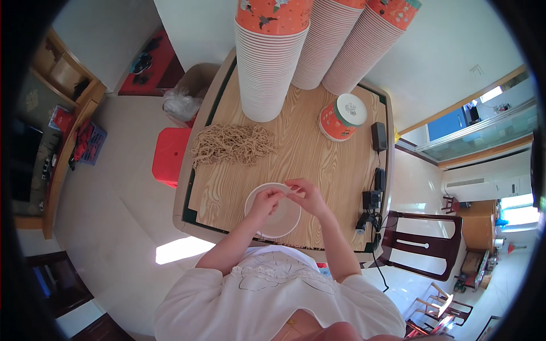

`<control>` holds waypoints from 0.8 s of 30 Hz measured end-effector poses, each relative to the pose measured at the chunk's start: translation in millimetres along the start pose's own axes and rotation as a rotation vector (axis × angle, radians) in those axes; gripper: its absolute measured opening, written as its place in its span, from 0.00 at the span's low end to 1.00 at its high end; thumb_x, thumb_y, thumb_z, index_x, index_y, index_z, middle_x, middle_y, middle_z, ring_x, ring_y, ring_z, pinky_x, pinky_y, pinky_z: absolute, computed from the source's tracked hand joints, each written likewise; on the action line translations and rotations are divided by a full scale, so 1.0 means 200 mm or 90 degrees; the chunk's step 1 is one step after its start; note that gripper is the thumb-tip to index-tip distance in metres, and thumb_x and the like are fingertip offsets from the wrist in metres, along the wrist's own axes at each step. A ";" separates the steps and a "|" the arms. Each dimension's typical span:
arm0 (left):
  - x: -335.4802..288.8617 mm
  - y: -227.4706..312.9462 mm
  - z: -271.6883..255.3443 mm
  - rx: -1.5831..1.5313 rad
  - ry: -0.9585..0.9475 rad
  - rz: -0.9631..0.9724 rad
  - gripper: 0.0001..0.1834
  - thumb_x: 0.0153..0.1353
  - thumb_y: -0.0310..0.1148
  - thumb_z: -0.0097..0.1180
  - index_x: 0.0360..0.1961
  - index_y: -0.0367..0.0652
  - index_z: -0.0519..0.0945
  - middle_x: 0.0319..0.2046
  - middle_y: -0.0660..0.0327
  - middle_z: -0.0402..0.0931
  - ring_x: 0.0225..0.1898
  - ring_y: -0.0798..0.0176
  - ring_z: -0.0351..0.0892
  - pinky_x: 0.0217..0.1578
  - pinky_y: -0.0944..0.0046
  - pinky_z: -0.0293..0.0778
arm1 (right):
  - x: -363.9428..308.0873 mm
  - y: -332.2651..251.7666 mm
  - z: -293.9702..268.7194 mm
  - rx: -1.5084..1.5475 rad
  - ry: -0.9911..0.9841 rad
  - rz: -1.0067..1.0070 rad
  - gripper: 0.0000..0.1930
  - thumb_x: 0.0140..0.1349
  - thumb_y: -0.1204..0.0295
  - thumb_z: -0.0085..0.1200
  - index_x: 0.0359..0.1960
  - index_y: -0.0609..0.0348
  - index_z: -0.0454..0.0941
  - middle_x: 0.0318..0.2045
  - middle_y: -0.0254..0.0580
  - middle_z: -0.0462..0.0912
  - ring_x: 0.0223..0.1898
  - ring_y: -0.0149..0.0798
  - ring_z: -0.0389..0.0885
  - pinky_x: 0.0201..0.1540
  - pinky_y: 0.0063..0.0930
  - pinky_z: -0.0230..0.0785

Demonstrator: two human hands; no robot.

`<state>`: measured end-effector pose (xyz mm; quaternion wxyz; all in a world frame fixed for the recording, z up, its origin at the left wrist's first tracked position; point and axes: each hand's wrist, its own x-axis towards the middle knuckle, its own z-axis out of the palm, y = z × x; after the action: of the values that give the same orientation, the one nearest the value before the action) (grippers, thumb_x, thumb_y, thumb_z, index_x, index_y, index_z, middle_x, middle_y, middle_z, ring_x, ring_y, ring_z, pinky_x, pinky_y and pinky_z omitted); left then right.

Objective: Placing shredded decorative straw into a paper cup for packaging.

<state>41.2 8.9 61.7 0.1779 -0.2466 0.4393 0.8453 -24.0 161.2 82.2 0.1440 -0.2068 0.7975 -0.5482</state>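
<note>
Over a white paper tub (275, 232) near the table's front edge, my two hands meet with their fingertips close together. My left hand (267, 203) is closed, its fingers bent in a pinch above the tub's opening. My right hand (307, 197) is also closed in a pinch, by the tub's right rim. Whatever lies between the fingers is too small to make out. Beyond the tub, to the left, a loose heap of tan knotted cord or netting (234, 145) is spread on the wood-grain table (307, 153).
Tall stacks of nested paper tubs (264, 74) stand at the back. Right of them is an orange tub (331, 123) with a white lid (351, 109). Black power adapters (372, 200) and cables line the right edge. A red stool (170, 155) and dark chair (424, 243) flank the table.
</note>
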 end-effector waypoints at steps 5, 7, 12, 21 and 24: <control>0.00 0.02 0.01 -0.064 -0.069 -0.028 0.03 0.54 0.29 0.51 0.26 0.44 0.71 0.14 0.71 0.62 0.12 0.79 0.55 0.11 0.78 0.47 | 0.01 0.01 -0.04 0.030 -0.123 0.080 0.07 0.50 0.75 0.56 0.32 0.61 0.77 0.24 0.36 0.78 0.27 0.27 0.74 0.33 0.21 0.67; -0.01 0.03 0.02 -0.066 -0.079 -0.030 0.03 0.54 0.29 0.52 0.26 0.44 0.71 0.15 0.71 0.62 0.12 0.80 0.55 0.11 0.78 0.47 | 0.00 0.01 -0.05 0.018 -0.132 0.097 0.05 0.50 0.75 0.55 0.30 0.62 0.77 0.23 0.36 0.78 0.26 0.27 0.73 0.32 0.21 0.67; -0.01 0.01 0.02 0.069 -0.003 0.042 0.03 0.52 0.28 0.54 0.29 0.44 0.74 0.16 0.73 0.63 0.13 0.80 0.56 0.11 0.78 0.48 | 0.00 -0.01 -0.07 0.021 -0.124 0.094 0.05 0.53 0.74 0.53 0.29 0.63 0.76 0.22 0.35 0.77 0.25 0.27 0.73 0.31 0.21 0.67; 0.10 -0.14 0.00 0.189 0.047 0.314 0.05 0.51 0.31 0.56 0.28 0.41 0.78 0.18 0.72 0.69 0.14 0.80 0.60 0.12 0.79 0.52 | 0.00 -0.07 -0.04 -0.105 -0.158 0.162 0.13 0.60 0.68 0.44 0.23 0.65 0.73 0.17 0.35 0.73 0.22 0.27 0.68 0.26 0.21 0.63; 0.07 -0.10 0.02 0.186 0.086 0.174 0.07 0.51 0.30 0.56 0.30 0.37 0.79 0.16 0.71 0.67 0.16 0.79 0.61 0.17 0.78 0.56 | 0.00 0.02 -0.03 -0.085 -0.099 0.185 0.13 0.60 0.68 0.43 0.23 0.65 0.73 0.17 0.35 0.72 0.21 0.27 0.68 0.27 0.21 0.63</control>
<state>39.7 25.2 43.3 0.0657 -0.2127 0.5976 0.7702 -28.2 166.7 79.6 0.2687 -0.1403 0.8399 -0.4502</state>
